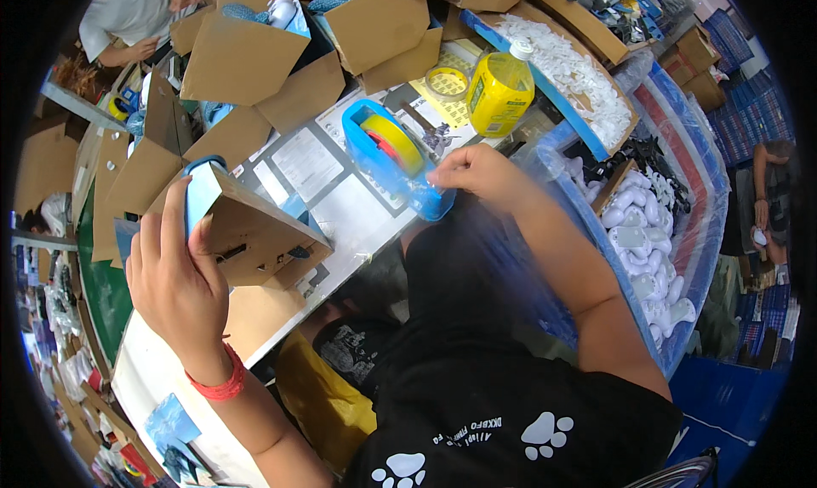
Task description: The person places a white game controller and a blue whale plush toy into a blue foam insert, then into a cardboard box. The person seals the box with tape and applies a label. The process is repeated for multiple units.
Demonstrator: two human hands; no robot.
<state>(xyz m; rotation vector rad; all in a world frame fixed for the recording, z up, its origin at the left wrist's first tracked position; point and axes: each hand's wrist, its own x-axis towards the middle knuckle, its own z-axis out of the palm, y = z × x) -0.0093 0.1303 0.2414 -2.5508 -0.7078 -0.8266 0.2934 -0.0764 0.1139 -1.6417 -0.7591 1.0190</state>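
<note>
so, box (255,233) in left grip (174,275); tape dispenser (372,158) at right grip (481,177)

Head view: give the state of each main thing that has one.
Left hand, gripping the small box
Right hand, fingertips at the end of the tape dispenser; grip unclear
Small box, held; open or closed unclear
Tape dispenser, loaded with a yellow roll
Bottle, standing, capped
Loose tape roll, lying flat
Large boxes, flaps open
Tray, heaped with white pieces

black short-sleeved shirt (502,373) | white paw prints (539,429) | red wristband (223,388), left
</note>
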